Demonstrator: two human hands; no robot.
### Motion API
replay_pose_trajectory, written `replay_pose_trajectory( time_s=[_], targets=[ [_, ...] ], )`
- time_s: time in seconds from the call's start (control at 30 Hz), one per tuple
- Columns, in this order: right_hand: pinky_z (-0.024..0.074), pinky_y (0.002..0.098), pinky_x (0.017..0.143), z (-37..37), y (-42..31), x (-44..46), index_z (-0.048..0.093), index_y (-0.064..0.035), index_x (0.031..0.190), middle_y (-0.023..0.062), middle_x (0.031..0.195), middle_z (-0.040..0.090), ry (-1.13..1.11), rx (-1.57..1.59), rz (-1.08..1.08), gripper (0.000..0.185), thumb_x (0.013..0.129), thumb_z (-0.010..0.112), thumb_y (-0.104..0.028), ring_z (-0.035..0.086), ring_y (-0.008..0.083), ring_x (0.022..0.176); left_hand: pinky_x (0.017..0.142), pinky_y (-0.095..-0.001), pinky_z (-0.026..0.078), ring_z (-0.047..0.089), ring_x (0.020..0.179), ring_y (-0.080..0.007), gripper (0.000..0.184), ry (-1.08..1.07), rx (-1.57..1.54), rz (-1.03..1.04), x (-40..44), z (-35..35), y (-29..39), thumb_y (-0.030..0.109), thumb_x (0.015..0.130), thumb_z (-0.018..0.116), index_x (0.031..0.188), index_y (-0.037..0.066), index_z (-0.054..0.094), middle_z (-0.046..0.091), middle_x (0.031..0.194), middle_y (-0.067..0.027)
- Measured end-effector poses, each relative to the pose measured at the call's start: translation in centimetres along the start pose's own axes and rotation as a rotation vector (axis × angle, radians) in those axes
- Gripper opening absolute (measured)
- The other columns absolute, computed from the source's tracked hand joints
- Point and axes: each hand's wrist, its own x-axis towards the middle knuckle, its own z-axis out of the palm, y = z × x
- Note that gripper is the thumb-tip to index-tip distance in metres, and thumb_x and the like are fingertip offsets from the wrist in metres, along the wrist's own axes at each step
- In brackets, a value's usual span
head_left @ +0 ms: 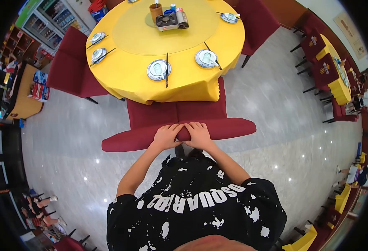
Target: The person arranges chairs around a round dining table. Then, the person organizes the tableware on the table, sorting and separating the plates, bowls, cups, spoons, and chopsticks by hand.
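Note:
A dark red upholstered chair [230, 128] stands straight ahead of me, its seat partly under the hanging yellow tablecloth [188, 93]. On the middle of its backrest top my left hand [166, 136] is closed over the edge. Close beside it, my right hand [198, 134] also grips the backrest, with the thumbs of both hands almost meeting. Past the seat, a blue-and-white place setting [156, 70] with chopsticks [167, 71] lies on the near side of the round table.
A portable gas stove [171, 21] and a brown utensil holder [155, 11] sit mid-table. More red chairs flank the table, one at left [73, 69], one at right [257, 25]. Glass-door fridges [52, 19] stand back left. Another yellow table [334, 69] is at right. Other people [39, 209] sit lower left.

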Motion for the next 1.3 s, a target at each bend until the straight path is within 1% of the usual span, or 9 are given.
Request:
replay_pose_trajectory(
  time_s=[0.1,0.27,0.43,0.67,0.8,0.97,1.07,1.17,1.3],
  targets=[
    [0.0489,0.043,0.094,-2.5,3.0,0.4,0.065,-0.0037,0.119,0.0178,0.116,0.067,-0.046,0.351,0.187,0.052,0.078,0.073,-0.034,0.062,0.0344,0.11,0.085,-0.0417,0.054,0.065,0.102,-0.0309,0.071,-0.086,0.028,-0.024,0.3,-0.9,0.6,0.035,0.07,0.078,0.13,0.008,0.054,0.066,0.116,-0.0116],
    [0.0446,0.0478,0.091,-7.1,9.8,-3.1,0.074,-0.0063,0.092,0.0142,0.09,0.072,0.044,-0.292,0.455,0.042,0.085,0.058,-0.044,0.067,0.0317,0.091,0.083,-0.041,0.055,0.067,0.098,-0.031,0.067,-0.019,0.013,0.031,0.0,-0.2,0.2,0.033,0.07,0.077,0.128,0.007,0.056,0.068,0.111,-0.0142],
    [0.0431,0.0463,0.092,-5.8,11.2,-4.2,0.073,-0.0081,0.076,0.0143,0.08,0.071,0.029,-0.32,0.542,0.042,0.086,0.056,-0.046,0.068,0.0312,0.086,0.082,-0.0415,0.055,0.068,0.096,-0.0319,0.067,-0.002,-0.015,0.038,-0.1,0.1,0.5,0.033,0.069,0.077,0.126,0.006,0.057,0.068,0.11,-0.0153],
    [0.0396,0.0489,0.1,-5.8,11.0,-4.3,0.073,-0.0083,0.086,0.0156,0.086,0.071,0.059,-0.316,0.55,0.039,0.086,0.057,-0.044,0.066,0.0331,0.093,0.09,-0.043,0.051,0.065,0.1,-0.0328,0.062,0.098,-0.088,0.028,-0.4,-1.1,0.9,0.034,0.073,0.075,0.125,0.005,0.058,0.068,0.105,-0.0146],
    [0.0318,0.0527,0.107,-4.3,8.3,-4.2,0.069,-0.0061,0.108,0.0151,0.105,0.07,0.061,-0.164,0.555,0.046,0.083,0.062,-0.044,0.061,0.0316,0.11,0.097,-0.047,0.042,0.061,0.105,-0.0315,0.042,0.326,-0.167,-0.24,-3.7,-4.8,1.4,0.031,0.083,0.068,0.116,0.006,0.064,0.067,0.106,-0.0127],
    [0.0275,0.0561,0.11,1.1,0.5,-1.7,0.062,-0.0066,0.126,0.0155,0.127,0.061,-0.011,-0.023,0.248,0.066,0.076,0.069,-0.049,0.052,0.032,0.123,0.11,-0.058,0.025,0.057,0.118,-0.0274,0.028,0.553,0.273,-0.96,-16.0,-4.7,-7.7,0.028,0.091,0.058,0.11,0.009,0.067,0.065,0.117,-0.0078],
    [0.0266,0.0575,0.11,3.3,-4.7,0.8,0.054,-0.0096,0.136,0.0137,0.138,0.054,-0.095,-0.042,0.085,0.078,0.072,0.073,-0.051,0.048,0.0309,0.129,0.099,-0.0495,0.039,0.06,0.109,-0.0311,0.029,0.582,0.308,-1.045,-18.9,-6.7,-12.3,0.024,0.089,0.059,0.109,0.004,0.067,0.065,0.116,-0.0127],
    [0.0302,0.0591,0.106,4.1,-8.3,3.5,0.046,-0.0135,0.143,0.0116,0.144,0.049,-0.245,-0.064,0.068,0.091,0.067,0.079,-0.051,0.048,0.0296,0.129,0.085,-0.0415,0.052,0.066,0.095,-0.0335,0.033,0.734,0.03,-1.185,-21.3,-6.5,-17.5,0.022,0.087,0.059,0.108,-0.002,0.067,0.067,0.11,-0.0183],
    [0.0343,0.0587,0.101,2.5,-11.8,6.0,0.045,-0.0147,0.143,0.0163,0.139,0.051,-0.501,-0.281,0.11,0.102,0.057,0.084,-0.053,0.05,0.0315,0.126,0.079,-0.0398,0.054,0.07,0.089,-0.0318,0.031,0.713,-0.051,-1.284,-22.5,-5.5,-20.5,0.024,0.086,0.059,0.106,0.003,0.07,0.072,0.097,-0.0162]
  ],
)
